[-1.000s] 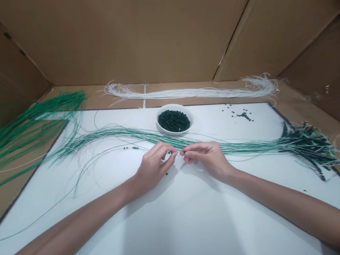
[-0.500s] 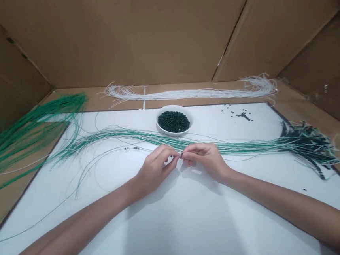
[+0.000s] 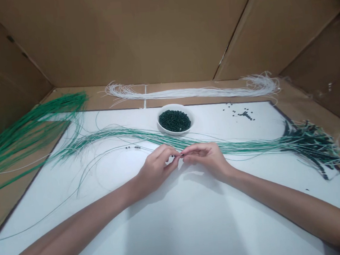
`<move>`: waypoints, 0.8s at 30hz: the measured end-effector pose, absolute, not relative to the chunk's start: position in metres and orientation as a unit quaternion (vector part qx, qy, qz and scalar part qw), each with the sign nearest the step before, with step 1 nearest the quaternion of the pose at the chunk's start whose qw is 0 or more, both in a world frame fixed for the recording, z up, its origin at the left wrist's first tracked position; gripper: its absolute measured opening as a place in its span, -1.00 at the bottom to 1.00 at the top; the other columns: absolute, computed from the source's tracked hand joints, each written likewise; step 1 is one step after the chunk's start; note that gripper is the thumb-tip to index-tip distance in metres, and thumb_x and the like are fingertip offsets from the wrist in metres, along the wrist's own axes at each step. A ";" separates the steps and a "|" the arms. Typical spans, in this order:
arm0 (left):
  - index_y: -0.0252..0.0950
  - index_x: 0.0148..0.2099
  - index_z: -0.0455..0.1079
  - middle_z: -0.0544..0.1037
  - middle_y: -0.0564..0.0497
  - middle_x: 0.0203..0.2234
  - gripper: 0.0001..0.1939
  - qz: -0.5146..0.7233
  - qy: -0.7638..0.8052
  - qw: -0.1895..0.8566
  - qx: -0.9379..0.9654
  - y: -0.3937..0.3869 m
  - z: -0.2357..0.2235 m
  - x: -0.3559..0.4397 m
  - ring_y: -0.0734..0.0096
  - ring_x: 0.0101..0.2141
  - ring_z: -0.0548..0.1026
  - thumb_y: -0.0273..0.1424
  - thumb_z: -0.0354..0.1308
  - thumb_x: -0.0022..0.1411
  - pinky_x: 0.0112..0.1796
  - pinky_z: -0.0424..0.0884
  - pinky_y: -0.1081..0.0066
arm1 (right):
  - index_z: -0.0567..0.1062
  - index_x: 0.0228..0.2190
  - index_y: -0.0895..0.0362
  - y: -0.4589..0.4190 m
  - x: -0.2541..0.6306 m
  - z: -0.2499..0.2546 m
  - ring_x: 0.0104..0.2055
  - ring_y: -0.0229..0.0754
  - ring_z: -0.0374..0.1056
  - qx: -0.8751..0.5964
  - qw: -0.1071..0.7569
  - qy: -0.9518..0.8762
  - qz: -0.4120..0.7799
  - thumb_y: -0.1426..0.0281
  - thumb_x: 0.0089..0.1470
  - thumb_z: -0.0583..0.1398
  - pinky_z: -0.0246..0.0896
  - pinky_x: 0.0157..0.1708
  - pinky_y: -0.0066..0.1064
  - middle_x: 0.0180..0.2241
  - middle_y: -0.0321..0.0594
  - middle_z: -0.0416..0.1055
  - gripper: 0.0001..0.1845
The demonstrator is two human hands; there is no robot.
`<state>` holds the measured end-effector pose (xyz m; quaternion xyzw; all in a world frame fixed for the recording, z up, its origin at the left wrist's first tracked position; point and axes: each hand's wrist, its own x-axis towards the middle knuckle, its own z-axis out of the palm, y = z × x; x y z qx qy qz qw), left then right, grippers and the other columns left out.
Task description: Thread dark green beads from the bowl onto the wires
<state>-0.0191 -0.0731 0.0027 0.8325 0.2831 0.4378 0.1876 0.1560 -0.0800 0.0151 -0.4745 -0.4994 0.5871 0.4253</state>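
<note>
Near the middle of the white board, my left hand (image 3: 157, 166) pinches a thin strand (image 3: 109, 151) between thumb and fingertips. A few small dark beads (image 3: 137, 147) sit on that strand to the left of the hand, and another dark bit shows by the fingertips. My right hand (image 3: 210, 159) meets it tip to tip, thumb and index finger closed on a tiny dark bead (image 3: 182, 155), partly hidden. Just beyond both hands stands a white bowl (image 3: 192, 120) holding many dark green beads (image 3: 174, 120).
Behind my hands a long bundle of green strands (image 3: 249, 146) crosses the board (image 3: 167, 231), its right end thick with dark beads (image 3: 311, 143). More green strands (image 3: 33, 131) lie at left, white strands (image 3: 185, 93) at the back. Loose beads (image 3: 244, 115) are scattered right of the bowl.
Both hands stay fingertip to fingertip in nearly the same place. The right hand's fingers have shifted slightly, its lower fingers now less visible beneath the thumb.
</note>
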 end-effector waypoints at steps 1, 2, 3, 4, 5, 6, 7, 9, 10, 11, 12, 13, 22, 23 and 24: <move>-0.30 -0.27 0.26 0.40 0.02 -0.43 -0.89 0.439 0.284 0.185 0.832 -0.073 0.003 -0.019 0.55 -0.38 0.37 -0.56 0.04 0.11 -0.41 0.34 0.56 | 0.54 -0.53 0.15 -0.080 0.156 0.015 -0.50 -0.30 0.36 -0.476 0.426 -0.497 0.587 0.40 -0.35 0.33 0.30 -0.46 -0.46 -0.53 -0.27 0.47 -0.81; -0.31 -0.28 0.26 0.40 0.02 -0.44 -0.89 0.438 0.283 0.183 0.833 -0.073 0.004 -0.019 0.55 -0.39 0.37 -0.57 0.04 0.11 -0.41 0.34 0.55 | 0.54 -0.53 0.15 -0.081 0.155 0.015 -0.50 -0.29 0.36 -0.478 0.429 -0.496 0.584 0.40 -0.37 0.34 0.30 -0.46 -0.45 -0.52 -0.27 0.47 -0.80; -0.31 -0.28 0.26 0.40 0.01 -0.43 -0.89 0.437 0.283 0.182 0.835 -0.073 0.004 -0.019 0.55 -0.38 0.37 -0.57 0.04 0.10 -0.40 0.35 0.55 | 0.54 -0.54 0.15 -0.081 0.155 0.014 -0.51 -0.30 0.36 -0.480 0.431 -0.497 0.581 0.40 -0.37 0.34 0.30 -0.46 -0.45 -0.52 -0.27 0.47 -0.81; -0.32 -0.28 0.26 0.41 0.01 -0.43 -0.89 0.434 0.281 0.181 0.836 -0.073 0.005 -0.019 0.54 -0.38 0.37 -0.57 0.03 0.10 -0.38 0.35 0.54 | 0.54 -0.54 0.15 -0.081 0.155 0.014 -0.52 -0.31 0.34 -0.482 0.433 -0.499 0.576 0.40 -0.36 0.33 0.30 -0.48 -0.46 -0.53 -0.27 0.47 -0.82; -0.32 -0.28 0.26 0.41 0.00 -0.43 -0.89 0.431 0.280 0.181 0.838 -0.073 0.005 -0.019 0.53 -0.37 0.38 -0.57 0.03 0.10 -0.37 0.36 0.52 | 0.54 -0.55 0.16 -0.081 0.155 0.014 -0.54 -0.33 0.33 -0.484 0.434 -0.501 0.572 0.39 -0.35 0.33 0.29 -0.50 -0.47 -0.54 -0.27 0.46 -0.83; -0.32 -0.27 0.26 0.41 -0.01 -0.42 -0.89 0.429 0.279 0.181 0.840 -0.073 0.006 -0.020 0.52 -0.36 0.38 -0.57 0.03 0.10 -0.35 0.36 0.51 | 0.54 -0.55 0.16 -0.081 0.155 0.014 -0.56 -0.34 0.31 -0.485 0.434 -0.504 0.568 0.40 -0.34 0.32 0.28 -0.51 -0.48 -0.54 -0.28 0.46 -0.85; -0.32 -0.27 0.27 0.42 -0.02 -0.41 -0.88 0.428 0.278 0.180 0.841 -0.073 0.006 -0.020 0.51 -0.35 0.39 -0.57 0.03 0.10 -0.33 0.37 0.49 | 0.54 -0.55 0.15 -0.081 0.155 0.014 -0.56 -0.36 0.30 -0.484 0.433 -0.508 0.566 0.40 -0.32 0.32 0.27 -0.52 -0.50 -0.55 -0.28 0.45 -0.86; -0.33 -0.27 0.28 0.42 -0.02 -0.41 -0.88 0.427 0.275 0.180 0.842 -0.073 0.006 -0.020 0.50 -0.34 0.39 -0.58 0.03 0.10 -0.31 0.37 0.48 | 0.54 -0.54 0.14 -0.081 0.156 0.014 -0.56 -0.37 0.29 -0.476 0.435 -0.516 0.564 0.41 -0.30 0.31 0.27 -0.53 -0.51 -0.53 -0.28 0.45 -0.87; -0.33 -0.28 0.28 0.43 -0.02 -0.41 -0.89 0.428 0.274 0.181 0.842 -0.073 0.007 -0.020 0.50 -0.34 0.39 -0.58 0.03 0.10 -0.31 0.37 0.48 | 0.55 -0.54 0.14 -0.080 0.156 0.014 -0.55 -0.37 0.29 -0.471 0.439 -0.520 0.562 0.41 -0.29 0.30 0.26 -0.53 -0.51 -0.51 -0.27 0.45 -0.88; -0.33 -0.29 0.28 0.43 -0.02 -0.42 -0.89 0.428 0.274 0.181 0.842 -0.073 0.007 -0.020 0.50 -0.34 0.40 -0.58 0.03 0.10 -0.31 0.37 0.48 | 0.55 -0.53 0.13 -0.080 0.156 0.014 -0.53 -0.36 0.29 -0.465 0.442 -0.524 0.561 0.42 -0.29 0.30 0.26 -0.53 -0.51 -0.49 -0.26 0.45 -0.88; -0.32 -0.29 0.29 0.43 -0.02 -0.42 -0.90 0.428 0.274 0.180 0.842 -0.073 0.007 -0.020 0.50 -0.34 0.40 -0.57 0.02 0.11 -0.31 0.37 0.47 | 0.55 -0.53 0.13 -0.080 0.157 0.013 -0.52 -0.36 0.29 -0.460 0.446 -0.527 0.559 0.42 -0.28 0.30 0.26 -0.53 -0.51 -0.48 -0.25 0.44 -0.89; -0.32 -0.30 0.29 0.43 -0.02 -0.42 -0.90 0.428 0.275 0.180 0.842 -0.073 0.007 -0.020 0.50 -0.34 0.40 -0.57 0.02 0.11 -0.32 0.37 0.47 | 0.55 -0.53 0.12 -0.080 0.157 0.013 -0.51 -0.35 0.30 -0.455 0.449 -0.529 0.558 0.42 -0.28 0.30 0.26 -0.54 -0.51 -0.46 -0.25 0.44 -0.89; -0.32 -0.29 0.30 0.44 -0.01 -0.43 -0.91 0.425 0.286 0.179 0.840 -0.073 0.005 -0.020 0.51 -0.37 0.39 -0.54 0.02 0.12 -0.33 0.37 0.48 | 0.55 -0.55 0.10 -0.080 0.157 0.009 -0.51 -0.34 0.30 -0.444 0.462 -0.533 0.552 0.44 -0.28 0.30 0.26 -0.56 -0.51 -0.46 -0.24 0.44 -0.91; -0.32 -0.29 0.31 0.43 -0.01 -0.43 -0.91 0.425 0.286 0.180 0.840 -0.072 0.004 -0.020 0.51 -0.36 0.39 -0.54 0.02 0.12 -0.33 0.37 0.48 | 0.55 -0.55 0.09 -0.080 0.157 0.009 -0.52 -0.35 0.30 -0.444 0.464 -0.534 0.550 0.44 -0.28 0.30 0.26 -0.56 -0.51 -0.47 -0.24 0.44 -0.92; -0.32 -0.28 0.31 0.43 -0.01 -0.43 -0.90 0.425 0.286 0.180 0.840 -0.072 0.004 -0.020 0.51 -0.36 0.39 -0.55 0.02 0.12 -0.33 0.37 0.49 | 0.55 -0.56 0.09 -0.080 0.157 0.008 -0.53 -0.36 0.29 -0.445 0.465 -0.535 0.548 0.44 -0.27 0.30 0.26 -0.57 -0.51 -0.47 -0.25 0.44 -0.92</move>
